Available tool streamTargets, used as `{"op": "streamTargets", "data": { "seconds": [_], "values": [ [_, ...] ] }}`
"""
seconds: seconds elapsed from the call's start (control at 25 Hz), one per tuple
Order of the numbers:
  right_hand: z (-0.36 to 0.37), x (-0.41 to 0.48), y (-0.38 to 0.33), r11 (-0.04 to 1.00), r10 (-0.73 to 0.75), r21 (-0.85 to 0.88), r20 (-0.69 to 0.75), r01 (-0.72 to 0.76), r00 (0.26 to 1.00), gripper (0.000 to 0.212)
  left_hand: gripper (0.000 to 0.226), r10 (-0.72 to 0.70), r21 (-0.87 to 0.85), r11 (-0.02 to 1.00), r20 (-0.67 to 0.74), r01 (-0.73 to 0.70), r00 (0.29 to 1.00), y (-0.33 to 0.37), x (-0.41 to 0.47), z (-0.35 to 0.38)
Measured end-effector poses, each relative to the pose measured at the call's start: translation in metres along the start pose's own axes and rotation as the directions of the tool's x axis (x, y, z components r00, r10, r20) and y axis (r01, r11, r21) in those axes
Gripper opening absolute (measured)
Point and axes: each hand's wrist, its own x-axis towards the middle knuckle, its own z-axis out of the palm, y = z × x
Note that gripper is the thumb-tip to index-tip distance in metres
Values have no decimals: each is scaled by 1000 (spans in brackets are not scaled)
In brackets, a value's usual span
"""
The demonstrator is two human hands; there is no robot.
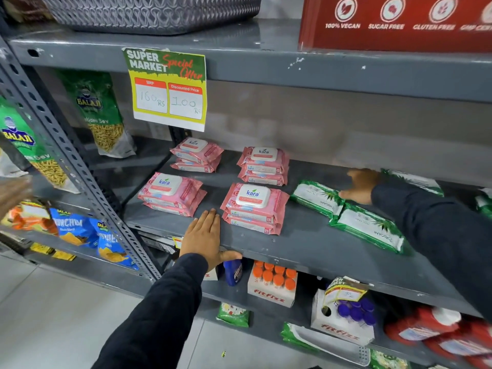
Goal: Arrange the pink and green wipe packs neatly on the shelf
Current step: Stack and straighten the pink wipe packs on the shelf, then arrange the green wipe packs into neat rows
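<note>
Pink wipe packs lie in four small stacks on the grey shelf (306, 243): back left (197, 155), back right (263, 165), front left (171, 194) and front right (254, 207). To their right lie green wipe packs, one (316, 198) further back and one (368, 227) nearer the edge. Another green pack (415, 181) lies behind my right arm. My left hand (206, 238) rests flat on the shelf's front edge between the two front pink stacks, thumb over the lip. My right hand (359, 186) reaches in, fingers spread, touching the further green pack.
A yellow price sign (167, 89) hangs from the shelf above. Snack bags (98, 113) fill the bay to the left, behind a perforated upright (80, 166). Bottle cartons (271, 283) stand on the shelf below. More green packs (483, 201) show at the far right.
</note>
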Motion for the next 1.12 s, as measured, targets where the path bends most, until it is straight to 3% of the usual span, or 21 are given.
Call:
{"op": "streamTargets", "data": {
  "seconds": [0.12,0.32,0.52,0.64,0.76,0.92,1.12],
  "values": [
    [14,-16,22,999,36,18,99,-38,994,78,135,-11,-15,1000,6,11,1000,2,-2,-3],
    [30,-47,52,994,-3,108,120,-11,993,47,133,-15,-43,999,54,17,998,4,-6,-10],
    [49,-67,77,976,5,217,142,-36,990,77,120,19,-144,989,-128,-38,992,26,-39,0],
    [56,-72,84,963,-11,267,124,-23,992,89,109,209,-88,970,-178,-227,962,75,-57,4],
    [61,-76,85,977,-29,214,81,11,996,100,105,344,-129,919,-196,-371,919,130,-46,-12],
    [60,-77,80,987,-53,156,59,43,997,109,123,440,-127,887,-66,-445,896,185,-14,-31],
    [62,-74,67,991,-59,122,35,54,998,106,127,419,-67,907,72,-415,905,195,3,-18]
  ]
}}
